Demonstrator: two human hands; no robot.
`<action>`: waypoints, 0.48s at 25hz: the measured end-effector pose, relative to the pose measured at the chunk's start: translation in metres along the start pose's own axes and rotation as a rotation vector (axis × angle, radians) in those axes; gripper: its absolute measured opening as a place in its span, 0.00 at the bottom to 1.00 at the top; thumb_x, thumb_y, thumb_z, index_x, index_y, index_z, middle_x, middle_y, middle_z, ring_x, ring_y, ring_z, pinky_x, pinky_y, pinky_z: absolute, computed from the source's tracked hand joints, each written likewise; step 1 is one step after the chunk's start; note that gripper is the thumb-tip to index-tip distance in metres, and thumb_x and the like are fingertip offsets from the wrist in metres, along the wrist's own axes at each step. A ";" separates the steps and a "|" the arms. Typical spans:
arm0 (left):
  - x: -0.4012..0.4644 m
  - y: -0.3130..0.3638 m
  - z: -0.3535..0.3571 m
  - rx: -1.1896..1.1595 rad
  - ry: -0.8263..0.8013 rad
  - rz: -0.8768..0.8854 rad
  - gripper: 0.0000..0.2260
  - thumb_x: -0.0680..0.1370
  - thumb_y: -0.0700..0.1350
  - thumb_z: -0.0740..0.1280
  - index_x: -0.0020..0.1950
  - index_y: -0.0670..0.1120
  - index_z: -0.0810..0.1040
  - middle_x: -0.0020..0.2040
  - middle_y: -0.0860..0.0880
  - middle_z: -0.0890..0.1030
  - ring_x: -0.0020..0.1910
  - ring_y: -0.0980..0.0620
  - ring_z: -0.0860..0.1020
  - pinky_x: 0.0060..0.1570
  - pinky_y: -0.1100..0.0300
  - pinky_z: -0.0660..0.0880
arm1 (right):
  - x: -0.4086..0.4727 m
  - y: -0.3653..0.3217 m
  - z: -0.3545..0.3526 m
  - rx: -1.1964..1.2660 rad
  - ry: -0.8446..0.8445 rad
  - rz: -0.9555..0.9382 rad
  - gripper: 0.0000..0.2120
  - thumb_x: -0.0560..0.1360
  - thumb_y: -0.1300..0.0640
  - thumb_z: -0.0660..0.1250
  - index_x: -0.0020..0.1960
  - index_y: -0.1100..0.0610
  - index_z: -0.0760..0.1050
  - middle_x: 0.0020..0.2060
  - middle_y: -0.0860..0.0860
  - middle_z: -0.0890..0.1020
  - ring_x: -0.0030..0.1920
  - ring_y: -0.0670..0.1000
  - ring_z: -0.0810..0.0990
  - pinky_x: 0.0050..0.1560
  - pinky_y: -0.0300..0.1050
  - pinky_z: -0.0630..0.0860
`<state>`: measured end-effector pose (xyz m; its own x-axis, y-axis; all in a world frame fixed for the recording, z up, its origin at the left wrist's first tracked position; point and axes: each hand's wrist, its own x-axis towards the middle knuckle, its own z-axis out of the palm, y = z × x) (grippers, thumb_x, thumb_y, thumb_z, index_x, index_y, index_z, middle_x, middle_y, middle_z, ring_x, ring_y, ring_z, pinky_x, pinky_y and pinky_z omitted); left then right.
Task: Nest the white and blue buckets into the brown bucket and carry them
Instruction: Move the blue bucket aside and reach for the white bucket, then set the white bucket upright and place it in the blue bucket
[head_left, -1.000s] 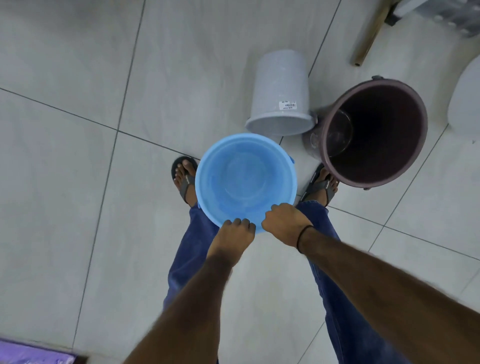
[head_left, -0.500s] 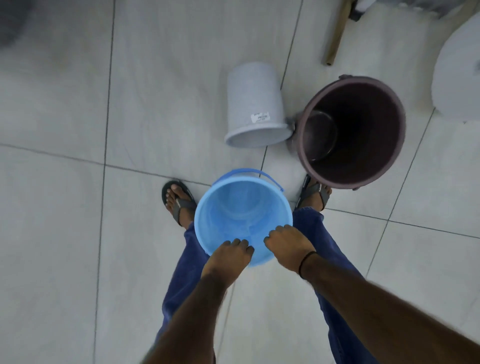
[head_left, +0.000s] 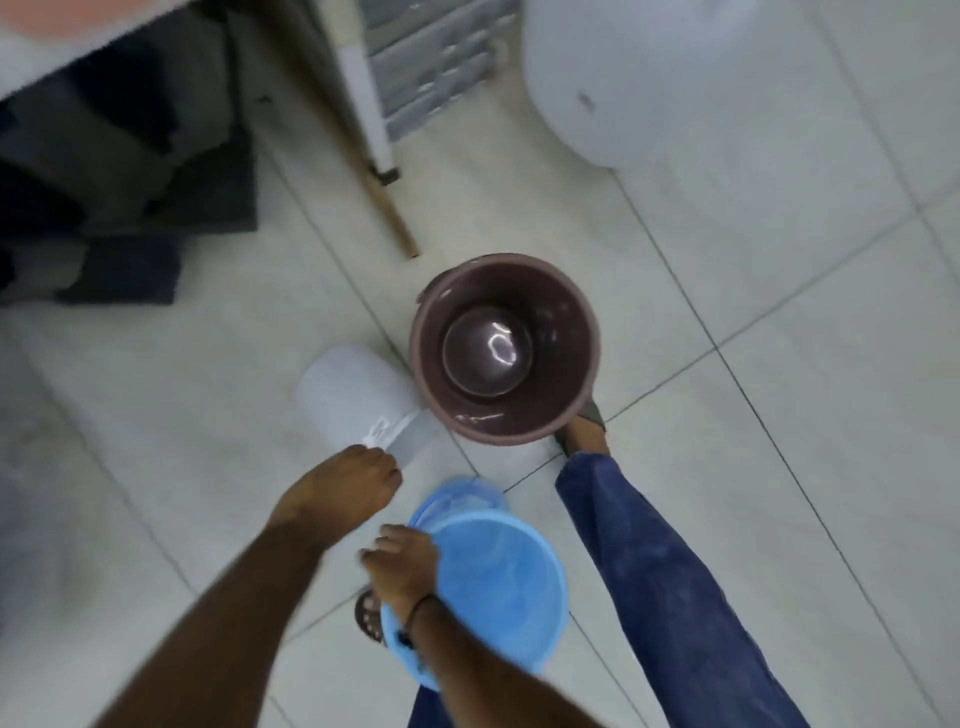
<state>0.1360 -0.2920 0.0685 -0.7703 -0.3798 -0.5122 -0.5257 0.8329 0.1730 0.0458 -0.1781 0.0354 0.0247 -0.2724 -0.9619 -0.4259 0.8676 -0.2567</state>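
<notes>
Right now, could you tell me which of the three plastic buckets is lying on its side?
The white plastic bucket; the brown and blue ones face upward.

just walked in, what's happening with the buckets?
A person is gathering buckets on a tiled floor. The right hand holds the blue bucket by its rim. The left hand reaches to the rim of the white bucket, which lies on its side; motion blur hides whether the grip has closed. The brown bucket stands upright and holds neither of them yet.
</notes>
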 end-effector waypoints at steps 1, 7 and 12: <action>0.017 -0.015 0.001 0.090 -0.029 0.113 0.07 0.63 0.35 0.69 0.39 0.45 0.79 0.36 0.45 0.81 0.37 0.43 0.80 0.38 0.53 0.79 | 0.009 -0.007 0.014 0.172 0.040 0.070 0.18 0.71 0.53 0.67 0.59 0.57 0.78 0.52 0.49 0.82 0.56 0.49 0.80 0.55 0.39 0.76; 0.086 -0.052 0.034 0.398 -0.139 0.482 0.21 0.63 0.39 0.80 0.55 0.39 0.83 0.56 0.37 0.83 0.57 0.39 0.81 0.64 0.47 0.72 | 0.075 -0.042 0.056 0.486 0.326 0.179 0.36 0.74 0.53 0.70 0.77 0.58 0.58 0.71 0.53 0.72 0.71 0.52 0.68 0.70 0.40 0.60; 0.082 -0.060 0.066 0.552 -0.388 0.538 0.21 0.79 0.36 0.65 0.71 0.35 0.68 0.74 0.34 0.67 0.75 0.35 0.60 0.74 0.43 0.49 | 0.119 -0.051 0.068 0.448 0.460 0.146 0.18 0.77 0.55 0.66 0.66 0.55 0.74 0.61 0.52 0.81 0.64 0.54 0.75 0.64 0.42 0.69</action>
<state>0.1284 -0.3469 -0.0398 -0.6336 0.2030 -0.7465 0.2033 0.9747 0.0925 0.1324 -0.2263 -0.0719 -0.4368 -0.2023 -0.8765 0.0247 0.9713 -0.2365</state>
